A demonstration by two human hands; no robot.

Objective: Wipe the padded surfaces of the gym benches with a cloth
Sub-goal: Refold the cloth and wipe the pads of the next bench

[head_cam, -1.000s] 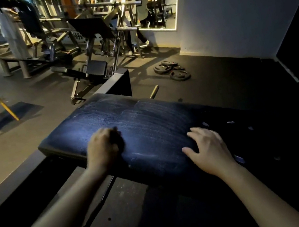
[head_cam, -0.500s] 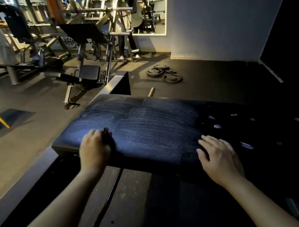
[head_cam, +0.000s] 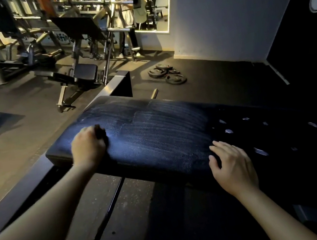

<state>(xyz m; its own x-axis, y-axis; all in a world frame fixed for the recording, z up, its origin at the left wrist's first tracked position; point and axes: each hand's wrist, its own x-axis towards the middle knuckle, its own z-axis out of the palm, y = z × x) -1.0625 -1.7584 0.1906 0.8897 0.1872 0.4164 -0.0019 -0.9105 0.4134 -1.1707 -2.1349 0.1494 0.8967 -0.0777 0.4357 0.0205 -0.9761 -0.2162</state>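
While L hand grips cloth on pad, R hand rests flat.

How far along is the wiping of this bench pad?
Looks done: wipe streaks cover most of the pad. In hand: the left hand grips a dark cloth near its left end; the right hand rests on its near edge. Left: the near-left corner looks unstreaked.

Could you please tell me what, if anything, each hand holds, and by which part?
The left hand grips a bunched dark cloth on the bench pad; which part cannot be told. The right hand rests on the pad, holding nothing.
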